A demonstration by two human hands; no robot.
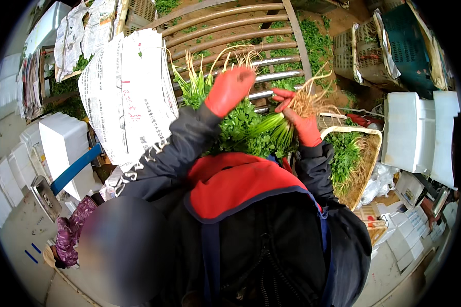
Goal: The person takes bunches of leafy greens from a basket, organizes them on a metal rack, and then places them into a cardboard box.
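Note:
Both my hands wear red-orange gloves. In my right hand (pixel 303 124) is a bunch of green leafy herbs (pixel 280 124), coriander by its look, with long pale roots (pixel 311 99) fanning out above the glove. My left hand (pixel 231 90) is curled over more herbs, its back towards me. Whether its hidden fingers grip any stems cannot be told. Loose herbs (pixel 194 86) with upright roots lie just left of it, and a leafy heap (pixel 240 122) spreads below it, against my red apron (pixel 242 180). All this rests on a rack of metal bars (pixel 234 36).
Stacked newspaper sheets (pixel 138 99) cover the rack's left side. A plastic crate (pixel 372 153) of rooted herbs stands at my right. White foam boxes (pixel 407 130) flank me, with more boxes (pixel 63 142) on the left. Beyond are mesh crates (pixel 372 53). Another person's patterned sleeve (pixel 75 226) shows lower left.

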